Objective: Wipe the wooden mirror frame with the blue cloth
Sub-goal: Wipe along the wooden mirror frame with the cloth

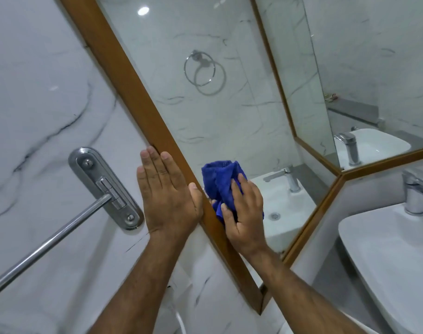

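Note:
The wooden mirror frame (133, 83) runs diagonally from the top left down to a corner at the lower middle. My left hand (168, 194) lies flat and open against the wall, fingers touching the frame's outer edge. My right hand (245, 210) presses the bunched blue cloth (220, 179) against the mirror glass right beside the frame's inner edge, with the palm over the frame. Part of the cloth is hidden under the fingers.
A chrome towel bar (49, 242) on an oval wall mount (104, 186) juts out at the left. A white basin (398, 256) with a chrome tap (415, 189) sits at the right. The mirror glass (205, 112) reflects a towel ring, basin and tap. Marble tile covers the walls.

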A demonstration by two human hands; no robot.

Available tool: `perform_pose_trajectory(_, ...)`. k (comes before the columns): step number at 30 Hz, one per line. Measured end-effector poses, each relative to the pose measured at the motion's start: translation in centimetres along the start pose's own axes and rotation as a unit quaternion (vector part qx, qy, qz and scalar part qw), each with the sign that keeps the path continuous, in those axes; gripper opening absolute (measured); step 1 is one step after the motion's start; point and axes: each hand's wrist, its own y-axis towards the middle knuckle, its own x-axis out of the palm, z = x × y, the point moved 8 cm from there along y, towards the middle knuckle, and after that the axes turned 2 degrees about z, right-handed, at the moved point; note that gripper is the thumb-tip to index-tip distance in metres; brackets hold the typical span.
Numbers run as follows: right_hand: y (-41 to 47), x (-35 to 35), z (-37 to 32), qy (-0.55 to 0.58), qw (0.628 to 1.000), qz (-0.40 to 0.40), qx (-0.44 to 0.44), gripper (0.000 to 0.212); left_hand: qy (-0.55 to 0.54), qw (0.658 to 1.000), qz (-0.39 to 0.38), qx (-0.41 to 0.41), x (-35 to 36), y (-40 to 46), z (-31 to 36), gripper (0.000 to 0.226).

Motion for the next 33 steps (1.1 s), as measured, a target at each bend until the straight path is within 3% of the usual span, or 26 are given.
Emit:
perform_pose_trajectory(5,-3.2,0.0,2.5,-0.07,0.985,-0.122,-0.099,0.056,-0.012,1.0,0.016,0.003,-0.3,0.0,0.1,0.082)
perform_pose_trajectory(8,-2.5,-0.5,2.7,-0.091,0.974,-0.146,-0.15,0.055,-0.016,1.0,0.011,0.008,-0.3,0.0,0.2,0.082)
perform_pose_trajectory(19,11.5,-0.8,-6.7,-0.103,0.959,-0.015,-0.263,0.047,0.012,0.998,-0.023,0.062,-0.7,-0.3,-0.5,0.082)
perform_pose_trajectory(25,5.6,-0.2,-2.8,-0.079,0.958,-0.012,-0.276,0.044,0.014,0.999,-0.005,0.041,-0.1,-1.2,0.3,0.079)
perform_pose_trajectory(31,-4.3,0.2,2.5,-0.087,0.946,-0.084,-0.3,0.055,0.013,1.0,0.022,0.014,0.4,-2.3,1.1,0.077)
perform_pose_trajectory(33,-7.1,0.0,4.3,-0.103,0.942,-0.109,-0.301,0.049,0.013,1.0,0.027,0.006,0.6,-2.6,1.1,0.077)
